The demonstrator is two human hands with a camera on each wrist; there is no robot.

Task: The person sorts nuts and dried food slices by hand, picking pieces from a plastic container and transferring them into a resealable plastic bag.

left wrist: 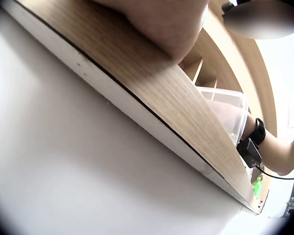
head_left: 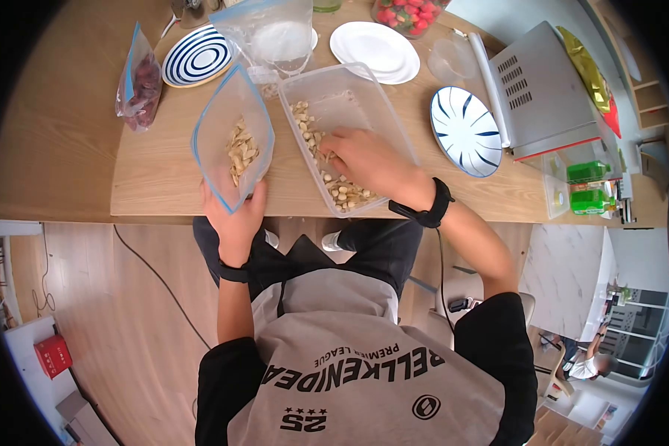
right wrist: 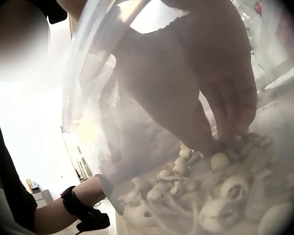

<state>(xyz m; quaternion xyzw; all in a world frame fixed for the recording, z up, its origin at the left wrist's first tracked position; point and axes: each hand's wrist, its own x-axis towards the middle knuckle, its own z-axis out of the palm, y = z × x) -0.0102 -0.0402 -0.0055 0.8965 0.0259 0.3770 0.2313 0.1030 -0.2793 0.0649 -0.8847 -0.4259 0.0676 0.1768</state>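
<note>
My left hand [head_left: 234,215] grips the near end of a blue-edged zip bag [head_left: 214,160], fingers on one side and thumb on the other. Pale dried slices [head_left: 241,151] lie inside the bag. To its right is a clear plastic container [head_left: 394,115] holding round pale seeds [head_left: 346,195] and flat slices mixed together. My right hand [head_left: 364,160] reaches down into it, fingers bent. Through the container's wall in the right wrist view, thumb and fingertips [right wrist: 208,144] touch the pieces; I cannot tell whether they pinch any.
A bag of dark red pieces [head_left: 143,93] stands at the left beside a blue-ringed plate [head_left: 198,57]. Behind are another clear bag [head_left: 275,33], a white plate [head_left: 374,52] and a tub of red fruit [head_left: 411,13]. A blue-striped plate [head_left: 466,131] sits right, near a grey appliance [head_left: 546,85].
</note>
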